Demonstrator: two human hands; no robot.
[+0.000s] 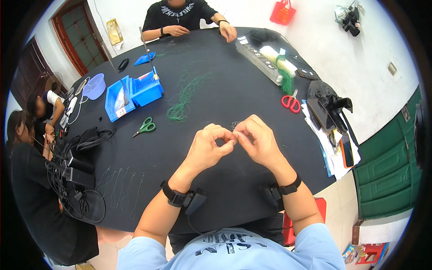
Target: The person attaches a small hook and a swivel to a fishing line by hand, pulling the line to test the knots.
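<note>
My left hand (208, 146) and my right hand (258, 140) meet fingertip to fingertip over the middle of the black table (180, 153). Both are closed in a pinch, and whatever they hold is too small to make out. Just beyond the fingertips lies a little heap of tiny metallic pieces (235, 123), partly hidden by my right hand. A loose tangle of green thread (182, 104) lies ahead and to the left. Green-handled scissors (146, 127) rest left of my hands. Several thin dark strands (128, 186) are laid out side by side at the near left.
Blue bins (148, 93) with upright rods stand at the left. Black cables and boxes (80, 168) crowd the left edge. Red-handled scissors (291, 103), a clear long box (258, 60), papers (326, 139) and phones are on the right. A person (177, 20) sits opposite; others are at left.
</note>
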